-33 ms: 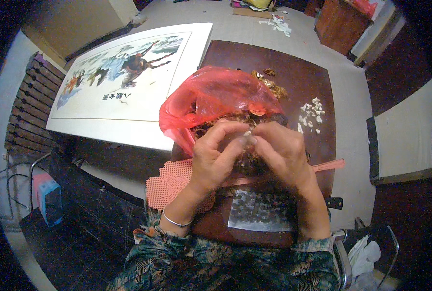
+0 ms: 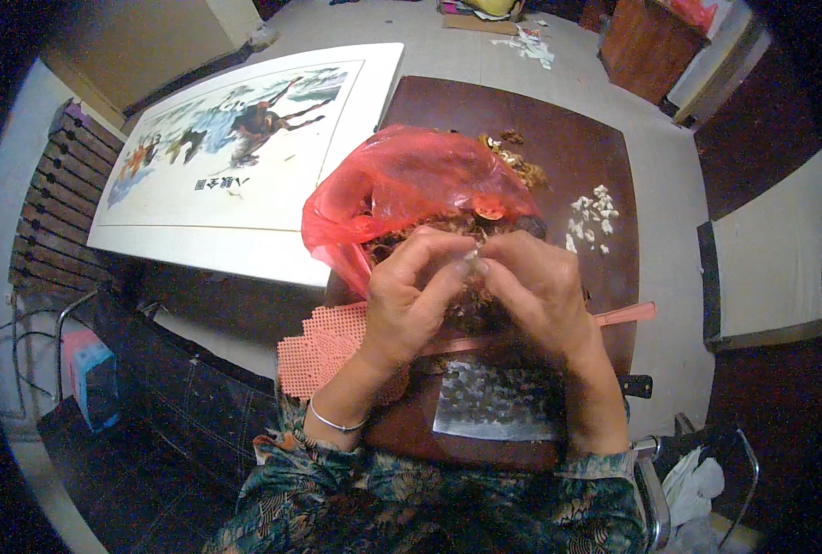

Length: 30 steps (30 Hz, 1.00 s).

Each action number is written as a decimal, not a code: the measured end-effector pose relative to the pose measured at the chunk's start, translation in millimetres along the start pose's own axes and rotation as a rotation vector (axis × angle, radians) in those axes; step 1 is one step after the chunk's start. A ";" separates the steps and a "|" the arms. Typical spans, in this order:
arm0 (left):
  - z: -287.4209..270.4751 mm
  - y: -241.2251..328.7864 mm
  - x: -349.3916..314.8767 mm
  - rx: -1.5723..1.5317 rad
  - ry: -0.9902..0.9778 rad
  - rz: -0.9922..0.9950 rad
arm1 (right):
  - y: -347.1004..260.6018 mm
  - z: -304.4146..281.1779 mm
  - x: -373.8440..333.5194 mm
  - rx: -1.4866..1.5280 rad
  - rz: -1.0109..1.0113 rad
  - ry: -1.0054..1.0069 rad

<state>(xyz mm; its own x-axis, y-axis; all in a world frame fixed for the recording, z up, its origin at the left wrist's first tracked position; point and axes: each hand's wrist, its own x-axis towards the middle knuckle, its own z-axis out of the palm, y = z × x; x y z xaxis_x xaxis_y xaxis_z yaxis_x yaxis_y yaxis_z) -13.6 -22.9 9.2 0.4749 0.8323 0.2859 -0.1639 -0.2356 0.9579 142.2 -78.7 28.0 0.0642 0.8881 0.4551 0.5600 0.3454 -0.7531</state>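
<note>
My left hand point(image 2: 411, 291) and my right hand point(image 2: 542, 286) meet fingertip to fingertip over the table. Thumbs and forefingers of both pinch a small pale piece point(image 2: 472, 260); its kind is too small to make out. Just beyond them lies an open red plastic bag point(image 2: 411, 171) with brown, dry, shaggy matter at its mouth. Beneath my wrists, a cleaver with a dimpled blade point(image 2: 494, 403) rests flat, its black handle point(image 2: 635, 386) past my right forearm. A pink fly swatter point(image 2: 323, 355) lies under my left forearm, its handle reaching out to the right.
On the dark red table point(image 2: 485, 106), small white pieces point(image 2: 592, 220) are scattered at the right, and brown scraps point(image 2: 520, 166) lie behind the bag. A white panel with a painted picture point(image 2: 217, 152) adjoins the left side. A black chair or sofa point(image 2: 171, 415) stands near left.
</note>
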 end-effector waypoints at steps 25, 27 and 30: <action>-1.4 -2.8 3.2 0.383 -0.036 0.305 | 3.8 2.9 -1.7 -0.058 0.062 0.015; 0.2 -5.9 2.7 0.381 -0.033 0.323 | 3.3 3.8 -2.9 -0.156 0.049 -0.002; 1.5 -6.2 2.1 0.358 -0.049 0.278 | 1.4 0.1 -3.0 -0.197 0.017 -0.005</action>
<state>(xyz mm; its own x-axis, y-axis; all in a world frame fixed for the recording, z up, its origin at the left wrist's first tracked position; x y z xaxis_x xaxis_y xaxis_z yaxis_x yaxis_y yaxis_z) -10.3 -20.4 3.8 0.4973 0.6899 0.5259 0.0144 -0.6127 0.7902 142.7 -80.9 25.6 0.0714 0.8950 0.4403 0.7100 0.2644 -0.6527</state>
